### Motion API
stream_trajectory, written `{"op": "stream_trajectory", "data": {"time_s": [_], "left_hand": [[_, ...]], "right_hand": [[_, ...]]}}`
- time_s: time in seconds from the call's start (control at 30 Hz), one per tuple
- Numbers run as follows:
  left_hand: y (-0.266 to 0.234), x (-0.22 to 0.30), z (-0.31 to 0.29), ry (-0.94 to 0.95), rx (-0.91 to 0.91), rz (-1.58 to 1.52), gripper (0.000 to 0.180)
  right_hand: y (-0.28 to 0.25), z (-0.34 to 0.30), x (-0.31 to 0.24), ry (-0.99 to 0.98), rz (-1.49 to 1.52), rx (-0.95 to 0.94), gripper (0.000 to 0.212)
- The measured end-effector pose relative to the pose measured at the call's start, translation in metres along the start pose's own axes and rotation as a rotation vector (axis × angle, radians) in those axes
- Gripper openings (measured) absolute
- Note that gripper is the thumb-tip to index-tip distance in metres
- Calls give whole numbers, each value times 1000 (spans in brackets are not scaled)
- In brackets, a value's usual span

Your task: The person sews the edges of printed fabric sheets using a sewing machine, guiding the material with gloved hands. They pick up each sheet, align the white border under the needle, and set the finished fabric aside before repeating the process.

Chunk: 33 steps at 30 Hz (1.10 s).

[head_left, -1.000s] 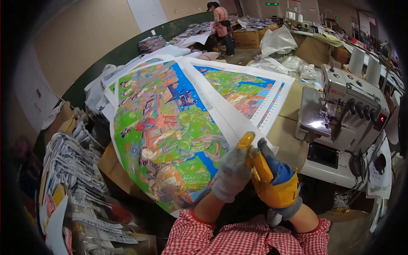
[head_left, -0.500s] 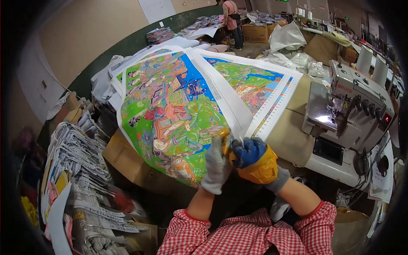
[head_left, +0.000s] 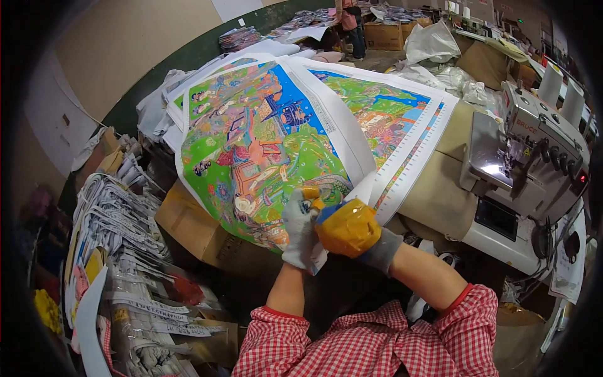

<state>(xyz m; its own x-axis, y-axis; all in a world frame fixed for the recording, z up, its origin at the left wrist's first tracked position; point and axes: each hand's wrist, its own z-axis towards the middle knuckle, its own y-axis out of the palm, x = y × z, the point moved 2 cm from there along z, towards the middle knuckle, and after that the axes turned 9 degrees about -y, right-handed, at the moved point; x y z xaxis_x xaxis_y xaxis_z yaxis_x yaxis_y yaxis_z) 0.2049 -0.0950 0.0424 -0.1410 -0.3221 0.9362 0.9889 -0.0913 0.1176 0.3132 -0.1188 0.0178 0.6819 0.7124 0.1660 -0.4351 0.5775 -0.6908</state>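
Note:
A large printed sheet (head_left: pixel 251 157), green and blue with a white border, lies over the pile in front of me, and its near corner comes up to my hands. My left hand (head_left: pixel 300 226), in a pale glove with yellow tape on the fingers, is closed on the near edge. A bit of white material pokes out below it. Against it presses my right hand (head_left: pixel 352 232), in a blue and grey glove wrapped with yellow tape. Its fingers are curled and mostly hidden behind the tape, so what they grip does not show.
Another printed sheet (head_left: pixel 389 113) lies beneath at the right. An overlock sewing machine (head_left: pixel 534 132) with its lamp lit stands at the right. Bundled white strips (head_left: pixel 119 251) and a cardboard box (head_left: pixel 188 220) are at my left. A person (head_left: pixel 350 28) stands at the back.
Both hands have moved left along the sheet's near edge, the right one turning its taped back toward me. The sheet's near corner has shifted; the view has swung slightly.

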Motion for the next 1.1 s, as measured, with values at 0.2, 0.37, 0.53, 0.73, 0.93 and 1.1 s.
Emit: {"op": "stream_trajectory", "data": {"time_s": [0.2,0.37,0.53,0.73,0.93,1.1], "left_hand": [[-1,-12,11,91,43,547,20],[12,-15,20,173,123,686,16],[-38,-66,74,157,335,810,14],[-85,14,139,281,370,533,16],[-32,62,152,442,407,608,16],[17,17,147,339,270,224,17]], "right_hand": [[30,-20,6,-67,99,-122,27],[15,-22,6,73,506,-338,30],[-4,-49,-33,88,367,-203,32],[-106,-43,1,313,548,345,24],[-137,-50,52,910,811,687,30],[-152,-57,82,725,-2,527,25]]}}
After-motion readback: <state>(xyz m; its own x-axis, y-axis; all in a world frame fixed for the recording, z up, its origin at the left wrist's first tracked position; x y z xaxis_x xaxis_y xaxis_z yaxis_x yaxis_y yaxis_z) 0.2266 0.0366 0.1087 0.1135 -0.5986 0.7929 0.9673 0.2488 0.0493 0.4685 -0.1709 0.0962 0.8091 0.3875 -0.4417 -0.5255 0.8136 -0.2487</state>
